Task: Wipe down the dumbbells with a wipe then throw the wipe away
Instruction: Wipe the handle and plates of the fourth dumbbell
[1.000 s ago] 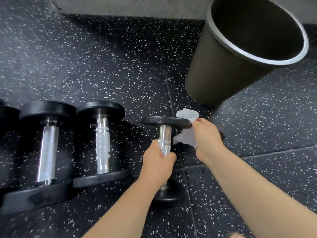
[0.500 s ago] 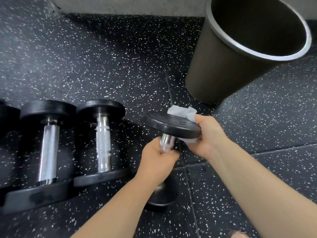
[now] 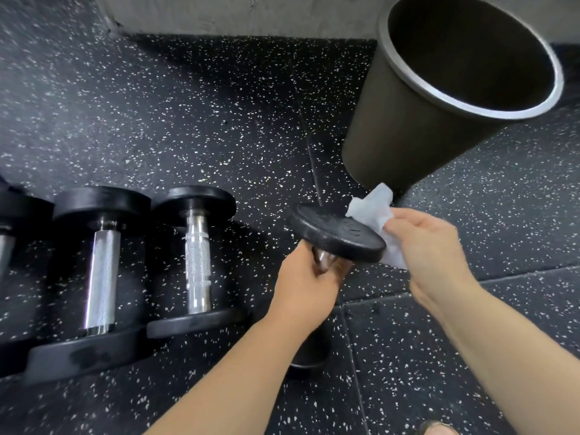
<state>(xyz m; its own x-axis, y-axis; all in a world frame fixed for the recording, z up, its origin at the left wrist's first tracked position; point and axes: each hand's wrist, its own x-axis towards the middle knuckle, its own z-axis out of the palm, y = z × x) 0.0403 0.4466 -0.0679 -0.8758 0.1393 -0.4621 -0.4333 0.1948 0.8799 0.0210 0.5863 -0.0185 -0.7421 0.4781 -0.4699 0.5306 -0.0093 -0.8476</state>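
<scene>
My left hand (image 3: 306, 284) grips the chrome handle of a small black dumbbell (image 3: 334, 233), tilted so its upper plate faces up and its lower plate is mostly hidden behind my forearm. My right hand (image 3: 428, 246) pinches a crumpled white wipe (image 3: 373, 208) against the right rim of that upper plate. A dark round trash bin (image 3: 408, 120) with a metal rim stands just beyond the wipe, its mouth open toward me.
Two larger dumbbells (image 3: 102, 271) (image 3: 196, 255) lie side by side on the speckled black rubber floor (image 3: 188, 120) at left, a third partly cut off at the frame edge. A grey wall base (image 3: 251, 17) runs along the far side.
The dumbbell has been tipped up further, its top plate now facing me. My right hand slid the wipe from under the plate's edge to its right rim.
</scene>
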